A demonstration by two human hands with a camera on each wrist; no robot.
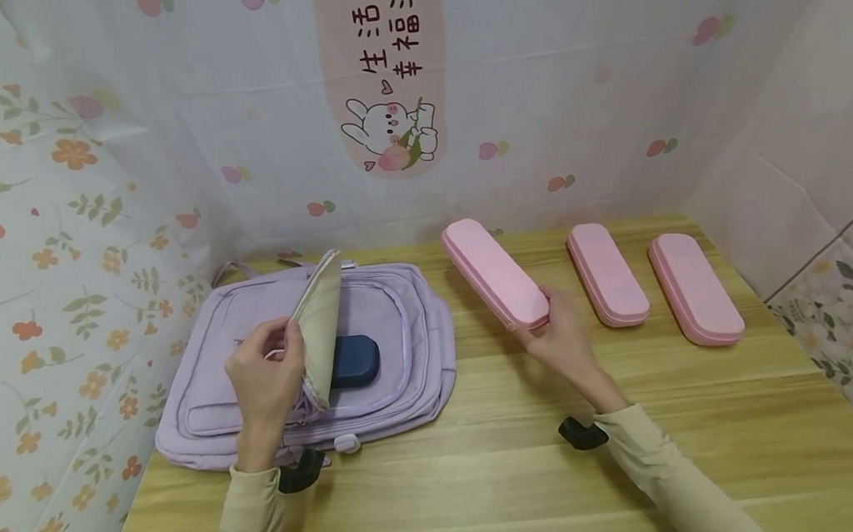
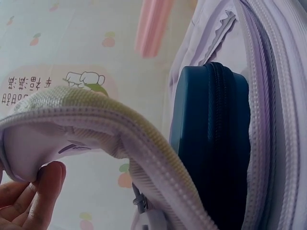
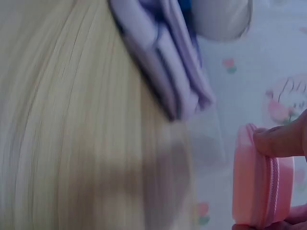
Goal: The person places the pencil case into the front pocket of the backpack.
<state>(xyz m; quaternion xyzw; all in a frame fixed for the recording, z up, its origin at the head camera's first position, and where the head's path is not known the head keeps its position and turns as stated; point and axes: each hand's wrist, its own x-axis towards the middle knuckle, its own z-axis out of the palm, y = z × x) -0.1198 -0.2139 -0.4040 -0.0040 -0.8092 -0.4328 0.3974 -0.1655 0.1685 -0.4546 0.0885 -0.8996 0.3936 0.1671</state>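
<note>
A lilac backpack [image 1: 210, 341] lies on the table with its front pocket unzipped. My left hand [image 1: 266, 379] pinches the edge of the pocket flap [image 1: 323, 324] and holds it raised; the left wrist view shows the fingers [image 2: 48, 191] at that edge. Inside the pocket rests a dark blue case [image 1: 355, 361], its zipper side visible in the left wrist view [image 2: 211, 124]. To the right of the backpack, my right hand [image 1: 569, 338] grips the near end of a pink case [image 1: 495, 273], tilted above the table. The right wrist view shows this case [image 3: 252, 182] between thumb and fingers.
Two more pink cases [image 1: 608, 274] [image 1: 696, 288] lie on the right side of the wooden table [image 1: 488, 478]. A patterned curtain [image 1: 233, 106] hangs behind and at the left. A white buckle [image 1: 347, 443] sits at the backpack's near edge.
</note>
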